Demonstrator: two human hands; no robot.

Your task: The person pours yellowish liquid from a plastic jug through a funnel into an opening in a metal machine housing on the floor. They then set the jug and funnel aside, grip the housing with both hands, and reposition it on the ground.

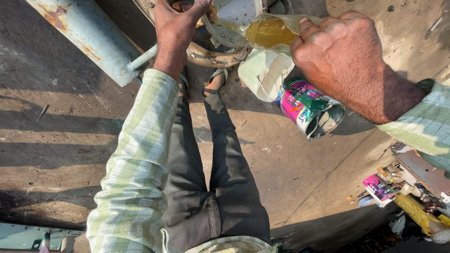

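Observation:
My right hand [349,58] grips a clear plastic bottle [272,30] holding yellowish liquid, tilted with its mouth toward a white cup-like container [232,18]. My left hand [176,28] steadies that white container at the top of the view, fingers wrapped on its rim. Below the bottle hang a pale cloth [265,70] and a pink-and-green paint can [309,107], its open end facing down; how the can is held is hidden by my right hand. My legs and sandalled feet [215,82] stand on dirt ground beneath.
A rusty pale-blue metal beam [89,33] with a small pipe crosses the upper left. A curved rusty metal part [213,57] lies under the white container. At the lower right sit another pink can [378,188], metal plates and yellow scraps.

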